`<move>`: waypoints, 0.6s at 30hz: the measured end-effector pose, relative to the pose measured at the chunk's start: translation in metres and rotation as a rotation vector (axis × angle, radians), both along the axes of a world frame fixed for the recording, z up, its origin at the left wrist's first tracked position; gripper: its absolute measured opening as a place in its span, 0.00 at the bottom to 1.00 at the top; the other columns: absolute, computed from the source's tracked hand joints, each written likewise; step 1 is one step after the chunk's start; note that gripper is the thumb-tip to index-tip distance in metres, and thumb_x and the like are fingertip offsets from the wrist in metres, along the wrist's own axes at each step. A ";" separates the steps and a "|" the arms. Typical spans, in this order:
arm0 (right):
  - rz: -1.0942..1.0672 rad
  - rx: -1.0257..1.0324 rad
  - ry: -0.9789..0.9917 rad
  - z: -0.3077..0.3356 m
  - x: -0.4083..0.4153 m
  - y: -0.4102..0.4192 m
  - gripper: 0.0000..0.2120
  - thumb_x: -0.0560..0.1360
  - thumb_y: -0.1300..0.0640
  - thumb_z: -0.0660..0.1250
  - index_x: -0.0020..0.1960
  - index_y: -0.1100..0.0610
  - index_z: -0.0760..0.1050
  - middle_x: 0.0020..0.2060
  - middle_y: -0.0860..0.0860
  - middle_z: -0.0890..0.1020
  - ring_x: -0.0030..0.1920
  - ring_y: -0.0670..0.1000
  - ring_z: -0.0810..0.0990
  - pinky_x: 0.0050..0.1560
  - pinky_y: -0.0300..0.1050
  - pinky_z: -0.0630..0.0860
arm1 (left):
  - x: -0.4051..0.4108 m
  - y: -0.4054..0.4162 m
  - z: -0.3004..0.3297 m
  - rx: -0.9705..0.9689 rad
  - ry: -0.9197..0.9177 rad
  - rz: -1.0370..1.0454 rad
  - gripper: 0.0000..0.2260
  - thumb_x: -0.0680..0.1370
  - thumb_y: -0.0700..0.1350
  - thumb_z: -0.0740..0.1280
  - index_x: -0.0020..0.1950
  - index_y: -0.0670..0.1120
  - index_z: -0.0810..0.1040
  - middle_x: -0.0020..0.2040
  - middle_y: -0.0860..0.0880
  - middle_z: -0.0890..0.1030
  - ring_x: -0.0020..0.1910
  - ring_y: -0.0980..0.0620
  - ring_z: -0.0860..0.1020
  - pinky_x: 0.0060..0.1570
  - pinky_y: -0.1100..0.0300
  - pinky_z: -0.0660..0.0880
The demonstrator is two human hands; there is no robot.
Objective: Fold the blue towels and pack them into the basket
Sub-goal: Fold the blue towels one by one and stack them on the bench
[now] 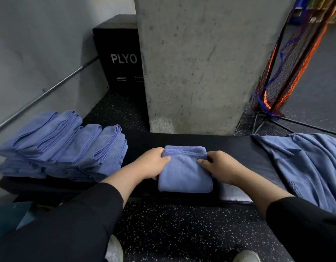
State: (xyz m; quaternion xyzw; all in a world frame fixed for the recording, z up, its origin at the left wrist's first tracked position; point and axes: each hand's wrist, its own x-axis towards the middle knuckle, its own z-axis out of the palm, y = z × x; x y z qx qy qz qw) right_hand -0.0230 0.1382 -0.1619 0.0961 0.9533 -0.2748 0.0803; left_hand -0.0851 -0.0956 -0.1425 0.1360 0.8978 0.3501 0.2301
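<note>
1. Head camera looks down on a black padded bench (229,146) that runs left to right, and a folded blue towel (184,173) lies at the middle of it, close to the near edge.
2. Left hand (154,162) grips the towel's left side, thumb on top and fingers curled round the far left corner.
3. Right hand (218,165) clamps the right side the same way, thumb pressed on the cloth, fingers wrapped round the edge.
4. Both hands are apart, one on each side of the folded square, black sleeves (84,220) reaching in from below.
5. Over at the bench's left end sits a stack of folded blue towels (63,146), leaning in rows, well apart from the held one.
6. At the right end a loose blue towel (305,163) drapes over the near edge, unfolded.
7. Behind the bench stands a concrete pillar (201,63), with a black box marked PLYO (121,59) to its left and an orange and black net (288,72) to its right.
</note>
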 end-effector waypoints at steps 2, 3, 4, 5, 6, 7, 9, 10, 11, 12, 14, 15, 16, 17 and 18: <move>-0.053 -0.003 0.001 -0.003 -0.010 0.000 0.17 0.79 0.43 0.65 0.39 0.56 0.75 0.33 0.50 0.81 0.34 0.51 0.79 0.35 0.45 0.72 | -0.010 0.007 -0.005 -0.028 0.019 0.042 0.11 0.83 0.49 0.60 0.49 0.43 0.74 0.47 0.43 0.82 0.41 0.40 0.84 0.42 0.46 0.83; -0.068 -0.007 0.004 -0.005 -0.015 0.001 0.17 0.79 0.43 0.65 0.39 0.56 0.75 0.32 0.50 0.81 0.33 0.51 0.80 0.35 0.45 0.72 | -0.015 0.010 -0.008 -0.043 0.040 0.053 0.11 0.83 0.50 0.61 0.47 0.43 0.73 0.45 0.43 0.82 0.37 0.41 0.83 0.40 0.49 0.83; -0.077 -0.006 0.006 -0.006 -0.019 0.001 0.17 0.78 0.43 0.65 0.39 0.56 0.76 0.31 0.50 0.81 0.33 0.51 0.80 0.35 0.45 0.73 | -0.020 0.012 -0.011 -0.059 0.068 0.061 0.11 0.83 0.50 0.61 0.45 0.44 0.72 0.43 0.44 0.81 0.35 0.43 0.81 0.38 0.51 0.80; -0.084 -0.001 0.008 -0.008 -0.023 0.002 0.18 0.78 0.43 0.65 0.39 0.56 0.76 0.31 0.50 0.82 0.33 0.51 0.81 0.36 0.45 0.74 | -0.026 0.014 -0.015 -0.065 0.100 0.068 0.11 0.82 0.50 0.62 0.44 0.45 0.72 0.41 0.45 0.80 0.33 0.45 0.79 0.37 0.53 0.78; -0.094 0.011 0.005 -0.010 -0.026 0.003 0.18 0.78 0.42 0.65 0.39 0.56 0.76 0.30 0.50 0.81 0.33 0.51 0.81 0.36 0.46 0.74 | -0.031 0.015 -0.018 -0.070 0.128 0.073 0.12 0.81 0.50 0.63 0.43 0.45 0.72 0.40 0.46 0.79 0.34 0.47 0.77 0.37 0.53 0.76; -0.107 0.037 -0.003 -0.012 -0.029 0.004 0.19 0.78 0.41 0.65 0.38 0.55 0.75 0.31 0.50 0.81 0.34 0.51 0.80 0.36 0.46 0.74 | -0.035 0.017 -0.021 -0.079 0.148 0.081 0.12 0.81 0.51 0.64 0.43 0.44 0.73 0.40 0.47 0.79 0.35 0.47 0.78 0.39 0.52 0.76; -0.128 0.138 -0.021 -0.018 -0.034 0.005 0.21 0.76 0.36 0.64 0.37 0.54 0.73 0.34 0.50 0.79 0.38 0.54 0.79 0.37 0.47 0.71 | -0.040 0.017 -0.023 -0.140 0.194 0.100 0.11 0.80 0.54 0.65 0.50 0.46 0.74 0.43 0.50 0.80 0.41 0.47 0.80 0.42 0.51 0.76; -0.140 0.195 -0.020 -0.022 -0.035 0.006 0.21 0.75 0.34 0.64 0.39 0.53 0.73 0.37 0.50 0.80 0.42 0.56 0.79 0.39 0.47 0.72 | -0.040 0.017 -0.023 -0.195 0.250 0.104 0.11 0.81 0.55 0.65 0.54 0.48 0.74 0.46 0.51 0.79 0.44 0.47 0.80 0.42 0.52 0.76; -0.162 0.239 -0.004 -0.024 -0.034 0.006 0.21 0.74 0.33 0.64 0.41 0.52 0.74 0.40 0.50 0.80 0.45 0.57 0.80 0.41 0.47 0.72 | -0.039 0.017 -0.023 -0.238 0.326 0.101 0.11 0.81 0.55 0.65 0.58 0.50 0.73 0.50 0.51 0.78 0.48 0.47 0.79 0.44 0.53 0.75; -0.191 0.271 0.030 -0.024 -0.034 0.005 0.21 0.74 0.32 0.63 0.43 0.51 0.73 0.42 0.50 0.81 0.48 0.58 0.80 0.42 0.48 0.73 | -0.039 0.016 -0.024 -0.248 0.416 0.085 0.13 0.81 0.55 0.65 0.62 0.51 0.72 0.54 0.51 0.77 0.52 0.47 0.78 0.47 0.52 0.75; -0.207 0.312 0.174 -0.020 -0.033 0.003 0.19 0.76 0.35 0.64 0.45 0.51 0.71 0.44 0.51 0.79 0.49 0.58 0.79 0.42 0.49 0.71 | -0.036 0.015 -0.022 -0.160 0.582 -0.017 0.13 0.81 0.52 0.64 0.64 0.51 0.75 0.59 0.50 0.76 0.57 0.48 0.76 0.54 0.51 0.74; -0.176 0.311 0.285 -0.018 -0.033 0.001 0.18 0.76 0.37 0.63 0.44 0.51 0.70 0.44 0.50 0.78 0.48 0.58 0.78 0.42 0.49 0.70 | -0.034 0.013 -0.022 -0.115 0.639 -0.116 0.12 0.81 0.51 0.64 0.64 0.50 0.76 0.60 0.51 0.76 0.59 0.48 0.75 0.57 0.51 0.72; -0.115 0.306 0.414 -0.017 -0.032 -0.001 0.16 0.77 0.39 0.63 0.44 0.52 0.71 0.44 0.50 0.77 0.48 0.58 0.77 0.42 0.50 0.71 | -0.031 0.011 -0.023 -0.102 0.677 -0.232 0.13 0.81 0.51 0.62 0.63 0.50 0.78 0.61 0.51 0.76 0.60 0.48 0.75 0.60 0.50 0.71; -0.031 0.307 0.524 -0.016 -0.030 -0.004 0.15 0.77 0.40 0.61 0.45 0.52 0.73 0.44 0.49 0.77 0.47 0.57 0.77 0.43 0.51 0.73 | -0.028 0.009 -0.026 -0.126 0.693 -0.333 0.15 0.80 0.52 0.60 0.64 0.50 0.78 0.62 0.52 0.76 0.62 0.49 0.74 0.62 0.50 0.69; 0.054 0.313 0.598 -0.016 -0.027 -0.008 0.15 0.77 0.41 0.59 0.47 0.51 0.75 0.45 0.49 0.78 0.47 0.57 0.78 0.44 0.52 0.74 | -0.024 0.007 -0.030 -0.175 0.686 -0.402 0.18 0.80 0.54 0.59 0.66 0.50 0.77 0.66 0.53 0.75 0.65 0.50 0.72 0.65 0.51 0.67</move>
